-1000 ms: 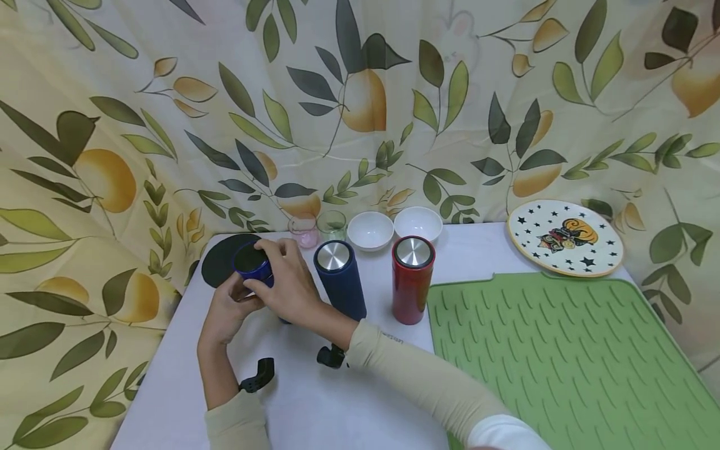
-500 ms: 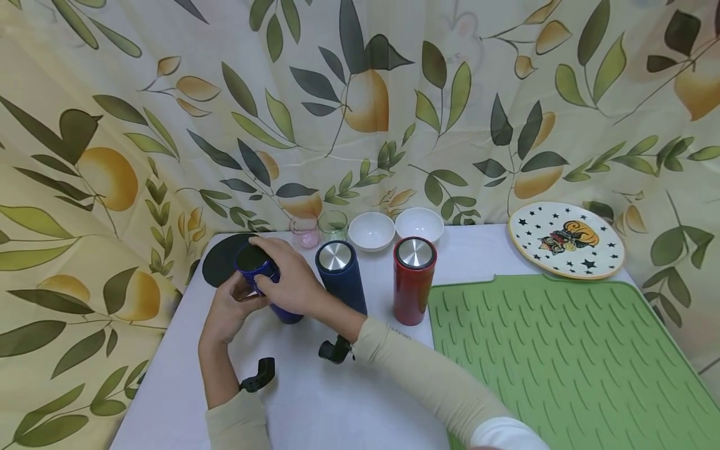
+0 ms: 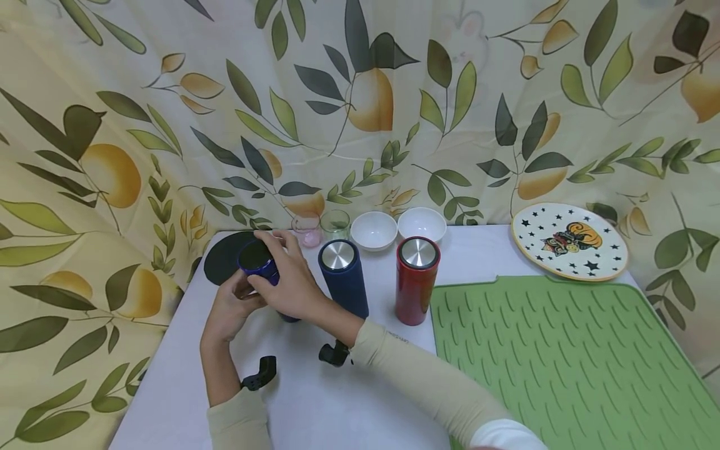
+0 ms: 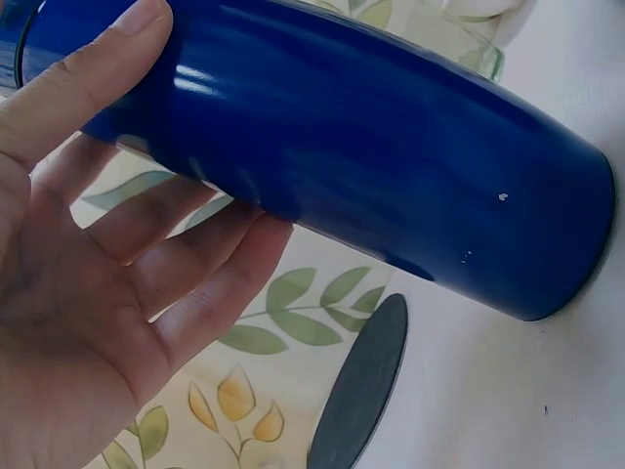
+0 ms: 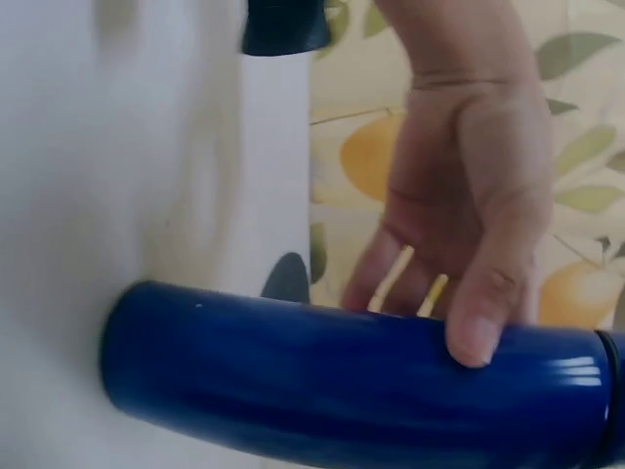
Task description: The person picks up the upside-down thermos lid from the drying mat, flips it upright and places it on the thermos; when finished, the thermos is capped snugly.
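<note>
A shiny blue thermos (image 4: 371, 147) with a dark-topped lid (image 3: 255, 255) stands upright on the white table, its base low in the wrist views' scene. Around its upper body, just below the black seam ring, my left hand (image 3: 229, 309) holds it, thumb on the near side. My right hand (image 3: 292, 281) grips the lid from the right, with the fingers over the far rim and the thumb on the near side. In the right wrist view only the left hand (image 5: 459, 215) shows. Most of the thermos body is hidden behind the hands in the head view.
A dark blue thermos (image 3: 344, 281) and a red one (image 3: 416, 287) stand right of the hands. Behind are two white bowls (image 3: 374, 231), a pink glass (image 3: 307, 232) and a green glass (image 3: 335, 225). A black disc (image 3: 219, 262), green mat (image 3: 551, 350) and starry plate (image 3: 570, 244) lie around.
The right hand's fingers wrapped further round the lid half a second ago and now stand raised at its far rim again. The left hand stays on the thermos; the head view shifts slightly.
</note>
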`<action>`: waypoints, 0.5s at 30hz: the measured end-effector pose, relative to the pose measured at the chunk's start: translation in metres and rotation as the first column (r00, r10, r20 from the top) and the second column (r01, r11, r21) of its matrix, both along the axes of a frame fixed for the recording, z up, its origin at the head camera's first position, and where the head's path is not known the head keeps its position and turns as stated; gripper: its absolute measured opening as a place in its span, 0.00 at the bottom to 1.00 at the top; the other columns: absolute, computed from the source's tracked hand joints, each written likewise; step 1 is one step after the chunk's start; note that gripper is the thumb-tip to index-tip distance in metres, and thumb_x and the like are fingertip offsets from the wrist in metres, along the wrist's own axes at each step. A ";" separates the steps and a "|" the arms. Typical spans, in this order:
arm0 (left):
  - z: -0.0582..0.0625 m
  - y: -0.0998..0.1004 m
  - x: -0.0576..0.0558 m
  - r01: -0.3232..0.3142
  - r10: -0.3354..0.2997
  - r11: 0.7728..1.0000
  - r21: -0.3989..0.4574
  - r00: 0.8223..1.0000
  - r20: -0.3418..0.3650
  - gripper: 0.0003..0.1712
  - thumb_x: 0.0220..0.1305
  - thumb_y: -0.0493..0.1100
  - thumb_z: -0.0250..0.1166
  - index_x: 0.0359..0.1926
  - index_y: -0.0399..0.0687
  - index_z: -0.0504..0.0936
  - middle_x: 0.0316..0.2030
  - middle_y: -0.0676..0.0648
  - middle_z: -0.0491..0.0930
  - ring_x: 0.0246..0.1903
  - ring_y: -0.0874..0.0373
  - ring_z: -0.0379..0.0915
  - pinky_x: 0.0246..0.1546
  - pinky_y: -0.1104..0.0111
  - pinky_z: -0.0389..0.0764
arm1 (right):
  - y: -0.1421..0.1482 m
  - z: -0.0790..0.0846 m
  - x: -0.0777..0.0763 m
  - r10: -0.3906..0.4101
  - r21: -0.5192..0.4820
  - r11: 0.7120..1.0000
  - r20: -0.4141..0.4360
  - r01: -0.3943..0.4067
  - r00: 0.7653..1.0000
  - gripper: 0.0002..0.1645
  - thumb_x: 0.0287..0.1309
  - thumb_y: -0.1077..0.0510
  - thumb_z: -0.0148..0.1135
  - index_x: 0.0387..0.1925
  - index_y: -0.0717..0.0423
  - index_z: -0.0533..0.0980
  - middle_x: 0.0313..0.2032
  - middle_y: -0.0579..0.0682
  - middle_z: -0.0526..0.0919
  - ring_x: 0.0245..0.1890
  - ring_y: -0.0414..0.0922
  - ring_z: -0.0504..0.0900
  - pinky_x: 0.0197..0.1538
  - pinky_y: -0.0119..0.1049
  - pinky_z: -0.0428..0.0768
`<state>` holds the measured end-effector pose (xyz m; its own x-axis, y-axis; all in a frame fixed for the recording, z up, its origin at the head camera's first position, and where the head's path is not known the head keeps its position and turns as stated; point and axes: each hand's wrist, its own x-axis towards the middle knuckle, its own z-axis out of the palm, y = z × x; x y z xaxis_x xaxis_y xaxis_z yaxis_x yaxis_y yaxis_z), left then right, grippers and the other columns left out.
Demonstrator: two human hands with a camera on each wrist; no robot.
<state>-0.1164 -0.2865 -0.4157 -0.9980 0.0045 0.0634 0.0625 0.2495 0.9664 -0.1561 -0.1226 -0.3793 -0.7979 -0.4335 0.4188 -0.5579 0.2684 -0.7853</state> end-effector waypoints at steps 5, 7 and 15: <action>-0.002 -0.001 -0.001 -0.003 0.002 1.000 -0.017 1.000 -0.021 0.37 0.47 0.31 0.71 0.60 0.50 0.71 0.48 0.42 0.76 0.47 0.46 0.73 0.40 0.67 0.80 | 0.005 0.003 -0.006 0.124 -0.039 0.992 0.049 -0.122 0.991 0.37 0.53 0.61 0.57 0.64 0.39 0.61 0.63 0.41 0.60 0.57 0.39 0.66 0.52 0.37 0.73; 0.001 0.001 0.000 0.003 -0.003 1.000 -0.016 1.000 -0.024 0.37 0.48 0.30 0.70 0.60 0.48 0.70 0.48 0.41 0.76 0.47 0.45 0.73 0.40 0.67 0.80 | 0.004 0.002 -0.005 0.099 -0.017 0.995 0.058 -0.098 0.993 0.33 0.55 0.59 0.59 0.62 0.41 0.64 0.62 0.43 0.63 0.56 0.39 0.67 0.52 0.37 0.74; -0.012 -0.007 -0.004 -0.018 0.018 1.000 -0.021 1.000 0.007 0.34 0.51 0.29 0.67 0.60 0.49 0.69 0.47 0.43 0.75 0.44 0.52 0.75 0.37 0.67 0.81 | -0.011 -0.003 0.006 -0.172 0.119 0.975 -0.140 0.189 0.975 0.35 0.49 0.43 0.67 0.57 0.46 0.66 0.50 0.51 0.65 0.49 0.43 0.66 0.49 0.37 0.69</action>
<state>-0.1202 -0.2940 -0.4281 -0.9984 -0.0118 0.0559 0.0507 0.2708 0.9613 -0.1506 -0.1336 -0.3821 -0.8115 -0.3447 0.4719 -0.5843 0.4697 -0.6617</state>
